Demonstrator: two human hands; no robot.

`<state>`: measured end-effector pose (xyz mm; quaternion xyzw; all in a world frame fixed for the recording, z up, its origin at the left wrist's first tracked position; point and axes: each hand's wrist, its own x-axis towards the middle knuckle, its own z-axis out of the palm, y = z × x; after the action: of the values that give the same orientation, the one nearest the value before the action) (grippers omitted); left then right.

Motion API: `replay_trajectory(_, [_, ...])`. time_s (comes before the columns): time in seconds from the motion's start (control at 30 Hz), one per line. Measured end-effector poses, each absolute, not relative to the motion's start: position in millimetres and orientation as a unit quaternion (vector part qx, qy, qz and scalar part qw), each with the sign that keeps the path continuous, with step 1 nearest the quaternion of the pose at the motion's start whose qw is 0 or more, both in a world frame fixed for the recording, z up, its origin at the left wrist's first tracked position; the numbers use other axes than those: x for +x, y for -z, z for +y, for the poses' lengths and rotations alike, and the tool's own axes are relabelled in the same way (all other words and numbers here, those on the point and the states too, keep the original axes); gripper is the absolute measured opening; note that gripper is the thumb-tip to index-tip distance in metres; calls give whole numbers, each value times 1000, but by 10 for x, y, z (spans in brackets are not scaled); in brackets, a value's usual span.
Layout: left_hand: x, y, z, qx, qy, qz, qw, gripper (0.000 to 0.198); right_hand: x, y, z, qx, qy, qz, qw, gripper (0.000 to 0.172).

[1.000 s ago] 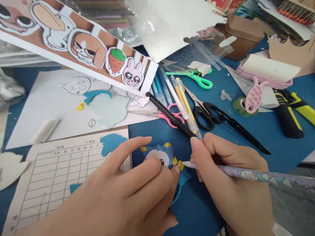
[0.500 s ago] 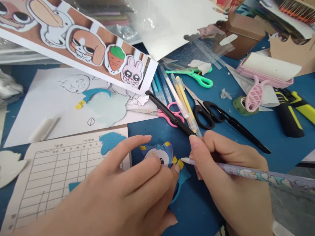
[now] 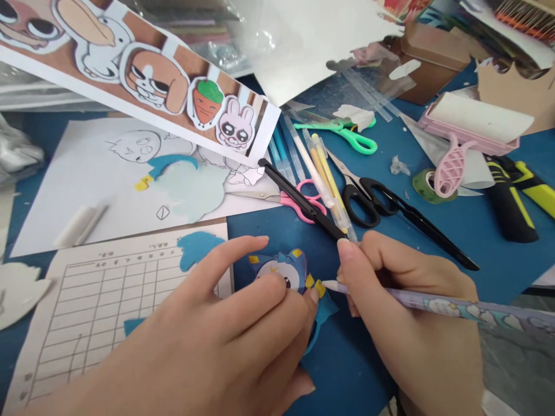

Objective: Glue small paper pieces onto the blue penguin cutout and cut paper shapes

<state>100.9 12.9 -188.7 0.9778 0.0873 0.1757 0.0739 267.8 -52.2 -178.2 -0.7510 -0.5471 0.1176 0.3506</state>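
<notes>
A small blue felt character (image 3: 284, 270) with a pale face and yellow bits lies on the blue table (image 3: 433, 254). My left hand (image 3: 208, 341) presses it down with the middle fingertips, the index finger stretched out above it. My right hand (image 3: 411, 323) grips a pale purple patterned pen (image 3: 437, 304), whose white tip touches a yellow piece (image 3: 319, 288) at the character's right edge.
A gridded sheet (image 3: 99, 300) lies at the left under my left hand. Behind it are a white drawing sheet (image 3: 87, 173) and a cartoon strip (image 3: 143, 81). Black scissors (image 3: 368, 202), pink scissors (image 3: 299, 202), green scissors (image 3: 347, 133), several pens (image 3: 321, 173), tape roll (image 3: 422, 185) and a pink roller (image 3: 468, 124) crowd the back.
Almost nothing differs; both hands hold the same pose, and the view has shifted by a few pixels.
</notes>
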Motion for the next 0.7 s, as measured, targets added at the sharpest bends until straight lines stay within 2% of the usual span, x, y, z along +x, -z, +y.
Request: replay_trajectory(0.7, [1031,1910,138,978,-176,79,76,30,2662,1778,-531,-739,-126,-556,358,45])
